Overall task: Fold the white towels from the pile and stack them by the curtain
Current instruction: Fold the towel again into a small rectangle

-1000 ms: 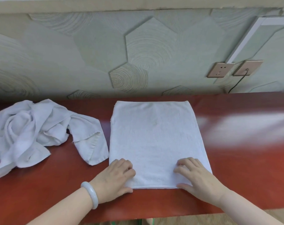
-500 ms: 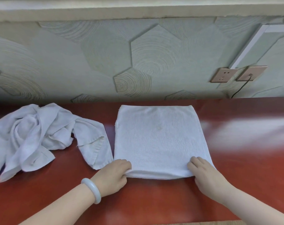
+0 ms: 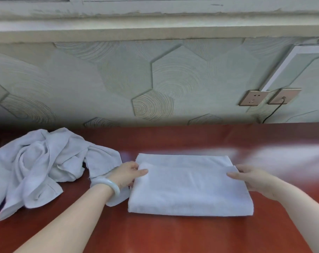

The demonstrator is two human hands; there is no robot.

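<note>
On the table (image 3: pixel 173 234) — left hand (image 3: pixel 126 173), right hand (image 3: pixel 250 177) grip folded towel (image 3: pixel 189 189).

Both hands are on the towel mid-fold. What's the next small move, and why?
Probably carry the held edge slightly farther to meet the far edge of the towel, then lay it down. The left hand and right hand pinch the top layer's corners, and a strip of the lower layer shows beyond that edge, so the fold looks not yet squared.

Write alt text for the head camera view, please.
The left hand and right hand grip the upper layer of a folded white terry towel on a glossy red-brown table. A crumpled pile of white towels lies to its left.
</note>
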